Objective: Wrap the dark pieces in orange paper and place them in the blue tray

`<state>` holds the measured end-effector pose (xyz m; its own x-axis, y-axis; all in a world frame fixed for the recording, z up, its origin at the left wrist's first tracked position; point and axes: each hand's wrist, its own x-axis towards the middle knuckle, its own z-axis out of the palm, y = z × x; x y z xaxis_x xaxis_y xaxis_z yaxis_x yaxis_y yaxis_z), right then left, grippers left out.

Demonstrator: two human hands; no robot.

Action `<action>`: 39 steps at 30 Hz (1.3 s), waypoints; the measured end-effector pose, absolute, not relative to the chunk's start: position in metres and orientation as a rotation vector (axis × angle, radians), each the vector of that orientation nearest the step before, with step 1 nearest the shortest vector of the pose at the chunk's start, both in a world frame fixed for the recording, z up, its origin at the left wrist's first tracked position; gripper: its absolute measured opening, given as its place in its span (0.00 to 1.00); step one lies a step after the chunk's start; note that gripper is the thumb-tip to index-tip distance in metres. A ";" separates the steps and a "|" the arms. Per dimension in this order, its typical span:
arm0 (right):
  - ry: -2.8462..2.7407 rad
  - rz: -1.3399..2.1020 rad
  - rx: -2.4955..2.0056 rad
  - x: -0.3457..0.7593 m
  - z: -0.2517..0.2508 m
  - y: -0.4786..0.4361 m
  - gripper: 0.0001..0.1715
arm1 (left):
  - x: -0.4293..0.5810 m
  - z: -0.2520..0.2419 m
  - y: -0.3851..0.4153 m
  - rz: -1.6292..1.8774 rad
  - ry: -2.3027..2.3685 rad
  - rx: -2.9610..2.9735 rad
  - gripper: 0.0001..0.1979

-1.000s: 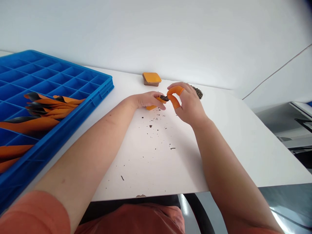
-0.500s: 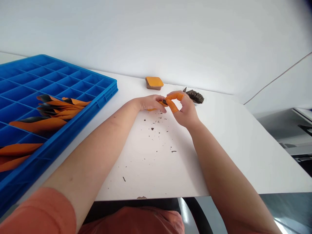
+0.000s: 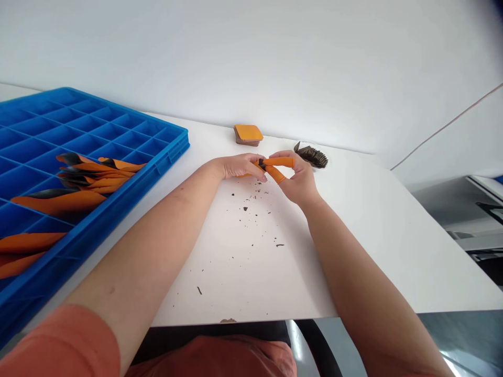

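Observation:
My left hand (image 3: pixel 242 166) is closed around a small orange piece (image 3: pixel 247 175), mostly hidden by the fingers. A dark part (image 3: pixel 262 164) shows at its right end, between my two hands. On my right hand (image 3: pixel 298 178), orange finger cots cover the thumb and index finger, whose tips pinch together at this dark part. Whether the dark part is joined to the orange piece I cannot tell. Just behind the right hand lies a fanned row of thin dark brown pieces (image 3: pixel 313 156) on a clear holder.
A stack of flat pieces with an orange top (image 3: pixel 248 133) sits near the wall. To the left, a blue compartment tray (image 3: pixel 147 188) holds several curled orange-and-black pieces (image 3: pixel 94 175). Dark crumbs (image 3: pixel 245 209) are scattered over the white table (image 3: pixel 283 283).
My right index finger has straightened and its tip has come down against the thumb at the dark part. My left hand keeps its grip nearly in place.

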<state>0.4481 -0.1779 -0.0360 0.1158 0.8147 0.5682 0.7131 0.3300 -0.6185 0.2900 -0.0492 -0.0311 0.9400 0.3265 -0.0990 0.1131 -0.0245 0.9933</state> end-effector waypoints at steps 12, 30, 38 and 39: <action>-1.695 -0.214 -1.594 0.454 -0.035 -0.175 0.08 | 0.292 -0.036 -0.052 0.237 0.407 1.711 0.34; -1.730 -0.129 -1.569 0.469 -0.043 -0.175 0.15 | 0.296 -0.044 -0.057 0.393 0.536 1.856 0.35; -1.711 -0.052 -1.566 0.472 -0.046 -0.174 0.19 | 0.297 -0.043 -0.059 0.531 0.505 1.804 0.35; -1.686 -0.050 -1.555 0.473 -0.045 -0.175 0.18 | 0.297 -0.043 -0.059 0.551 0.506 1.799 0.35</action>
